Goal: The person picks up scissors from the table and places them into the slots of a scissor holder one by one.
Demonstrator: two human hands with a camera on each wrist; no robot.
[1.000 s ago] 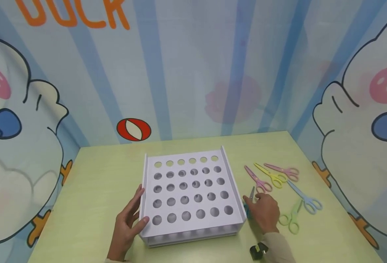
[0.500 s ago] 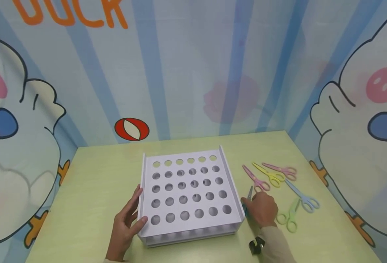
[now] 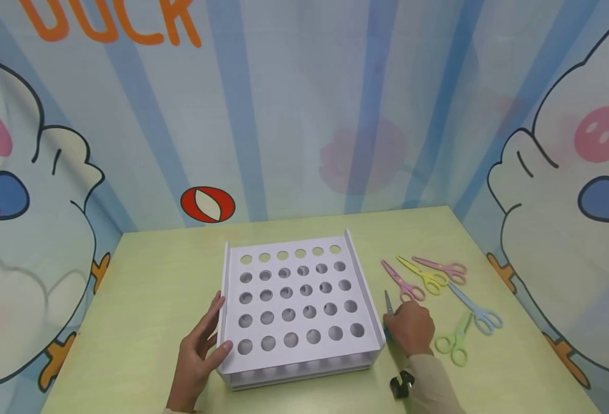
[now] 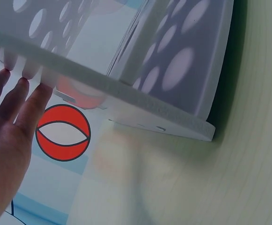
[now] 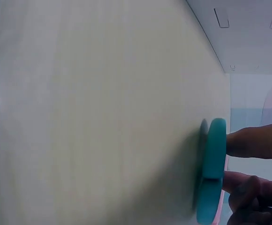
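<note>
In the head view a white rack stands mid-table, its tilted top plate pierced by rows of round holes. My left hand holds its left side, thumb lapping over the near corner. The left wrist view shows fingertips against the side panel. Right of the rack, my right hand pinches a pair of teal scissors by the handle. Their blades point away from me, close beside the rack's right wall. Fingers hide most of the handle in the head view.
Right of the right hand lie a near pink pair of scissors, a yellow pair, a far pink pair, a blue pair and a green pair. A cartoon-printed curtain borders the table.
The teal scissors' blades have swung left toward the rack, and the right hand has shifted slightly left with them. Left hand and rack stay put.
</note>
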